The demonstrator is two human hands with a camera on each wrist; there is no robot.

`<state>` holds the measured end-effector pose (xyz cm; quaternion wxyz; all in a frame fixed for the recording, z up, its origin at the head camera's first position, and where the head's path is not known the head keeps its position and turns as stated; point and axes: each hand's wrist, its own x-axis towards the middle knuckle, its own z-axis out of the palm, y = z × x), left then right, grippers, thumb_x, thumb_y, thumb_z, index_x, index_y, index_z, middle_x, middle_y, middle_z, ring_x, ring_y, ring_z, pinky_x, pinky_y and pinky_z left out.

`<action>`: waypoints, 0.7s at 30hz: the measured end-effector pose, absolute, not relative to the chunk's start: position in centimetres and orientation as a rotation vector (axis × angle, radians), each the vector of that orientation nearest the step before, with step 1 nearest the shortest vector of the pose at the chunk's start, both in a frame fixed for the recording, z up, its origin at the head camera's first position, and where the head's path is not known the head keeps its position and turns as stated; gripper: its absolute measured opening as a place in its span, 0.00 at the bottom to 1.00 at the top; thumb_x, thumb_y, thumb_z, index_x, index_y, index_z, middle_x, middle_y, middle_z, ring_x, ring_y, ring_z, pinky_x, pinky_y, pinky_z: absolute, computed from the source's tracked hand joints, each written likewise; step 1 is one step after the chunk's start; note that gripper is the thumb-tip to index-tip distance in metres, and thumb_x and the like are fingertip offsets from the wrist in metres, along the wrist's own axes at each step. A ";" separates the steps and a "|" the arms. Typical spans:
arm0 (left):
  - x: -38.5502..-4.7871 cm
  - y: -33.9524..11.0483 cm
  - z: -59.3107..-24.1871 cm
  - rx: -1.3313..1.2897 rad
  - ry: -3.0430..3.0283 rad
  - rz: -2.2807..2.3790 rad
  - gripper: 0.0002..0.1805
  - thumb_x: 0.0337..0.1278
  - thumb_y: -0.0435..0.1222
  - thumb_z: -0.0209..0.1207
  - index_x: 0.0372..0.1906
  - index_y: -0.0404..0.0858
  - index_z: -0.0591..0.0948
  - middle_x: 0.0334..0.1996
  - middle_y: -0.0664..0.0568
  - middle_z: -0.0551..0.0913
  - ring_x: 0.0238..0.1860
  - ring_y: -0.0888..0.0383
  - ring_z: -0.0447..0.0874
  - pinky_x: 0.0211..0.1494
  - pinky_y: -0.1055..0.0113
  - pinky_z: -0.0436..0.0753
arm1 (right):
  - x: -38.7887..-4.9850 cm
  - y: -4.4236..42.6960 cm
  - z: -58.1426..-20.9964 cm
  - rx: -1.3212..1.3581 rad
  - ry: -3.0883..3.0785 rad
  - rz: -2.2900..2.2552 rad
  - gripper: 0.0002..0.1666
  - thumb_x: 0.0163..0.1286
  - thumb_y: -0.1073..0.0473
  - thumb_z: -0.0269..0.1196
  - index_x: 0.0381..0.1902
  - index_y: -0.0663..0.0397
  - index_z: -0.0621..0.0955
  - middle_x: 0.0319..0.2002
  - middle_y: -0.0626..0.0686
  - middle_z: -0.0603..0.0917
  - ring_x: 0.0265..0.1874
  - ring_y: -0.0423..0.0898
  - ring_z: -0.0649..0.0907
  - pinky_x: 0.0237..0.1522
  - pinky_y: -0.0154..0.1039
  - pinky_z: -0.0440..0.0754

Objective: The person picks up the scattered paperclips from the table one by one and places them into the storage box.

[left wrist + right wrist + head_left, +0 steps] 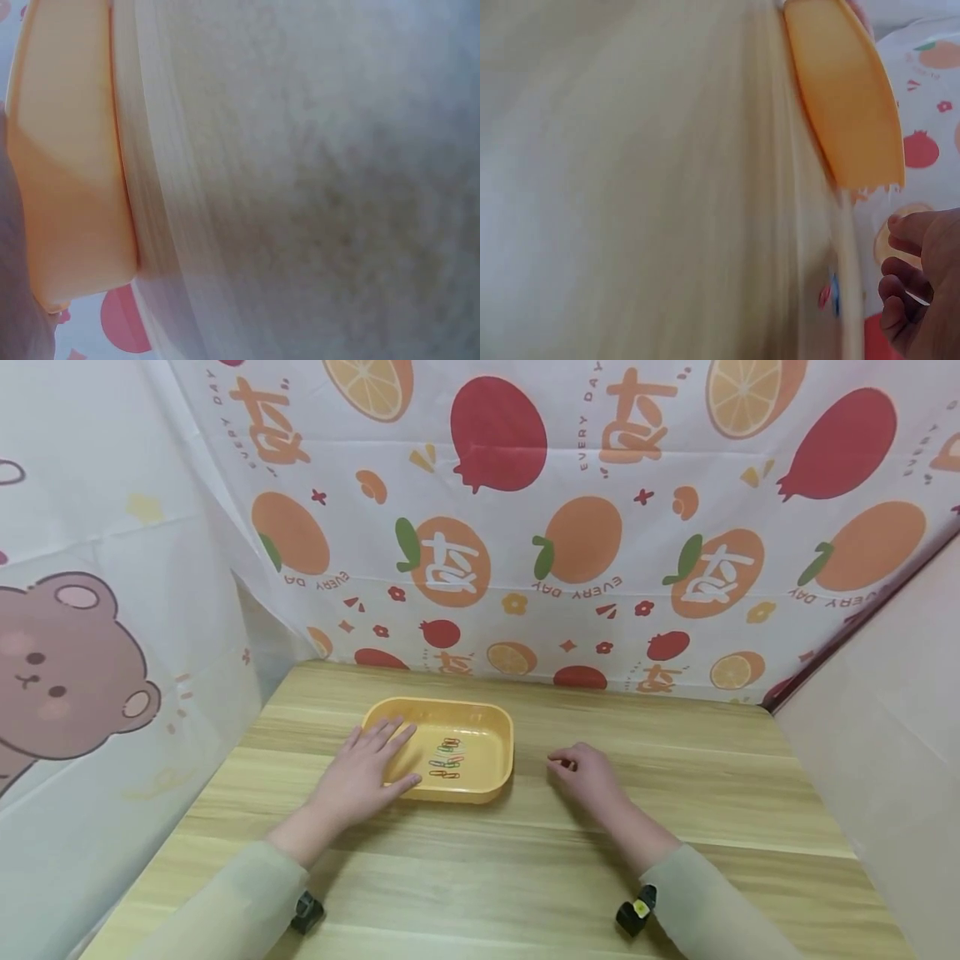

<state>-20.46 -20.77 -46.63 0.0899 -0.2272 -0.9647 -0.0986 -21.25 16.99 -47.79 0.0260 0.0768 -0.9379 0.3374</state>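
Observation:
A yellow tray [491, 793] with raised sides sits on the table in the head view. Several small coloured clips, seemingly paper clips [447, 758], lie on its floor. My left hand [360, 777] rests over the tray's left side with spread fingers, its thumb along the front rim. To the right of the tray, my right hand [588, 777] is held low with loosely curled fingers. Nothing shows between those fingers in the right wrist view. There, a small blurred red and blue item [829, 295] appears near the right hand; its kind is unclear.
The wood-grain table [480, 877] runs back to a fruit-print cloth [510, 527]. On the left hangs a cloth with a bear print [67, 668], and a pale panel [885, 735] borders the right side. Each sleeve cuff has a small black device near it.

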 end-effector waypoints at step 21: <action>-20.4 -20.9 -46.7 -0.672 -2.879 -0.281 0.47 0.62 0.69 0.47 0.79 0.48 0.57 0.77 0.46 0.56 0.77 0.43 0.49 0.77 0.42 0.42 | -17.4 21.4 -49.6 0.228 -2.994 0.822 0.08 0.63 0.51 0.71 0.37 0.45 0.89 0.30 0.41 0.81 0.30 0.38 0.76 0.34 0.39 0.78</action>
